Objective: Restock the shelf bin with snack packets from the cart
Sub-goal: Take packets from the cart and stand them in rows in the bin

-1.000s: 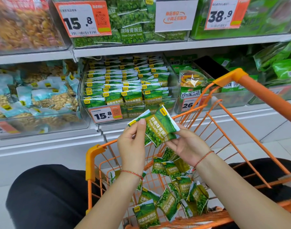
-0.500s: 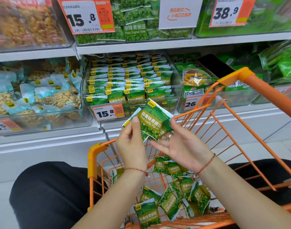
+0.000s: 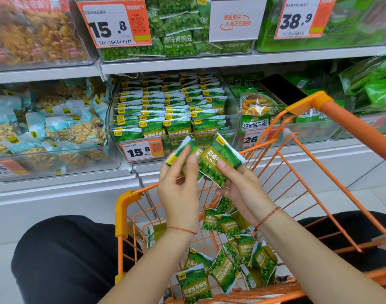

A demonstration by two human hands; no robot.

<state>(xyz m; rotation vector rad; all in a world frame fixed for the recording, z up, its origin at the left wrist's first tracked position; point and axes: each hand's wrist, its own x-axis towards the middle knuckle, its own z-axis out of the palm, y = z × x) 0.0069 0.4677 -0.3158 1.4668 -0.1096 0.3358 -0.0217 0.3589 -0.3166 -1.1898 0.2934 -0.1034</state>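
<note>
Left hand (image 3: 179, 189): one garlic pea packet (image 3: 180, 150) is pinched by curled fingers.
Right hand (image 3: 242, 189): second packet (image 3: 218, 161) is gripped above the orange cart (image 3: 319, 102).

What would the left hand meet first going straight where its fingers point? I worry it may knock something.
Probably the price tag on the front of the shelf bin, just beyond the packet that the left hand holds; depth is unclear.

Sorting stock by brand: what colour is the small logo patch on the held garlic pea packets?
Yellow, on the green packets; head view.
</note>
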